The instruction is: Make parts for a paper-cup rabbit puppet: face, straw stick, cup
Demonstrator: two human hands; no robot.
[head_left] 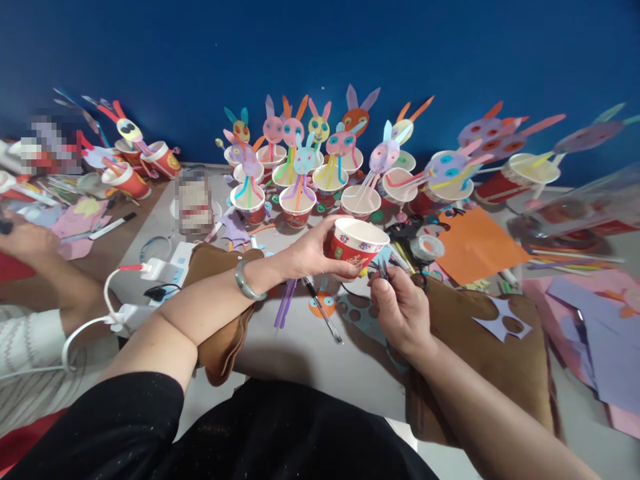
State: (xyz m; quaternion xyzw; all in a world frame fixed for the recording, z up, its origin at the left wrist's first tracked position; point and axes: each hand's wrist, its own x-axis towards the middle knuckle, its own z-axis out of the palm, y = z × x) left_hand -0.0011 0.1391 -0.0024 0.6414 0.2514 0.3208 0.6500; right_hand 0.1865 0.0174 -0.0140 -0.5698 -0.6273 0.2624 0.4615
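Holding a red paper cup (356, 242) tilted on its side, our left hand (313, 253) wraps fingers (345, 270) and thumb round its wall, mouth turned up and to the right. Item two: our right hand (400, 308), just below the cup, fingers pressed together on a thin dark tool (383, 268) whose tip sits beside the cup's base; we cannot tell what kind of tool it is. Beyond the fingers: rows of finished cup rabbits (300, 180) against the blue wall. Under the fingers, on the bench (300, 347): purple strips (285, 303), a pen (323, 310), an orange paper face (323, 305). Right of the fingers: a tape roll (427, 247), an orange sheet (475, 243). Risks, as we judge them: too hard a squeeze would dent the thin cup wall; a slipping tool tip could tear it or nick the left fingers.
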